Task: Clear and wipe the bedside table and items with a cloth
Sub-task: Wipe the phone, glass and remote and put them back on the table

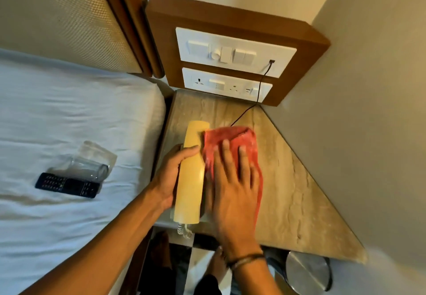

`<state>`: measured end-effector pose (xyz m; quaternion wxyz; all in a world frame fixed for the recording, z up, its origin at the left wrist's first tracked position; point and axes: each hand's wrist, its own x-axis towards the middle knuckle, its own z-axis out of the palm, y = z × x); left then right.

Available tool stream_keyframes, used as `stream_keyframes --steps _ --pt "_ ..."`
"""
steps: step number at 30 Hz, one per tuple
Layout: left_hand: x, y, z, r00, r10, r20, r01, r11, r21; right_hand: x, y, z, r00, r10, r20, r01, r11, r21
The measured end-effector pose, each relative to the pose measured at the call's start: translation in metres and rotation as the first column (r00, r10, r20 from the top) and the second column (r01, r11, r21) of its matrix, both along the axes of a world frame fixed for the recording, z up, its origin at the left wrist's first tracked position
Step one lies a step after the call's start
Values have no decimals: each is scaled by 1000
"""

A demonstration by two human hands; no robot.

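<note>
While my left hand (171, 174) is wrapped around the phone handset (190, 172), fingers curled over its top edge and thumb down the bed side, my right hand (232, 179) is lying flat and spread out on the red cloth (230, 140), pressing it onto the phone base right beside the handset. So one hand is closed on the receiver, the other isn't gripping anything, just palm-down on the rag.

Stuff that could go sideways, imo: the phone sits at the front-left of the bedside table (299, 168), pretty much at the edge, with the coiled cord (184, 230) dangling off the front. If I shove the cloth too hard toward me, the whole unit could slide off. The black cable (258, 101) runs from the wall panel (230, 48) down under the cloth too, so a big swipe could snag it and yank the plug. And if I lift the handset too far, that coil probably drags the base along.

The glass (88, 168) and remote (66, 185) are already parked on the bed (57, 110), touching each other, and that glass is on its side, so it might roll.
</note>
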<state>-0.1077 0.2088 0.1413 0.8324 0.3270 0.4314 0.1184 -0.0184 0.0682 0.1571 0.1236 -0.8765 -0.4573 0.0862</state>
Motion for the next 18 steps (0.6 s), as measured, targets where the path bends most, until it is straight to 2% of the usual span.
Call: stream_keyframes --steps 3,5,9,11,15,18 --pt "0 4 0 1000 25 12 -24 997 -71 -30 -43 0 995 90 34 -90 996 -9" --pt "2 0 0 1000 6 -17 -6 1000 -23 -13 -36 -2 990 135 42 -134 991 -31" --pt "9 -8 1 999 -37 -32 38 999 38 47 19 5 994 23 -109 -30 997 -65" --pt "15 -7 3 999 -45 -20 45 999 19 60 32 8 988 -26 -151 17 998 -59" --pt "17 3 5 1000 -6 -3 6 993 -117 18 -13 9 999 49 -10 -49 999 5" --pt "8 11 -2 1000 25 6 -23 988 -150 -14 -64 5 992 124 -19 -123 991 60"
